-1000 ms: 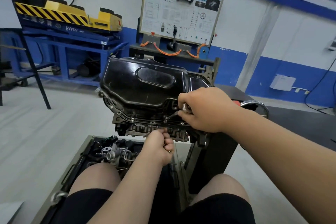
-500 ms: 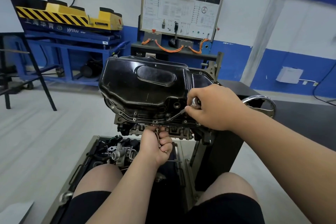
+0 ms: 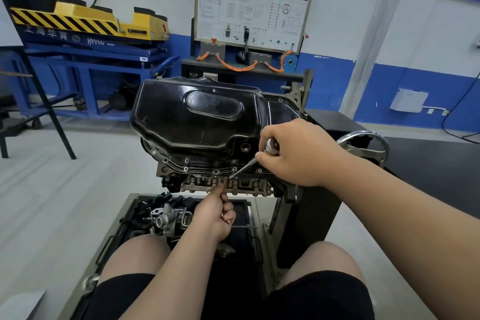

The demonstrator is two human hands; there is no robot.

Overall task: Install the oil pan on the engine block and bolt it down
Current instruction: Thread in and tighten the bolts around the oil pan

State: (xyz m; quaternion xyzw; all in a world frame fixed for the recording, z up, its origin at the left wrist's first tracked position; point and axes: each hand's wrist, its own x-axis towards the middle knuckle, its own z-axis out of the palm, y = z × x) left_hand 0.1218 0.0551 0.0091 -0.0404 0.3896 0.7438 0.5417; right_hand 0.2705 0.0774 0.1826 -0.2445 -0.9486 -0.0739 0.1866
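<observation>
One oil pan; right hand grips one socket driver at flange; left hand clutches bolt.

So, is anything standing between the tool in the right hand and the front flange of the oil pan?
Nothing visible. The tool tip is at the oil pan flange; the left hand reaches up just below it, not across.

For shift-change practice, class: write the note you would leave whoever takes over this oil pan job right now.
Right hand grips a socket wrench, tip by a flange bolt.
Left hand holds what look like spare bolts just below the flange.
Oil pan sits on the engine block; several near-edge bolts are in.
Left: finish this bolt, fit the rest; far side is hidden.
</observation>
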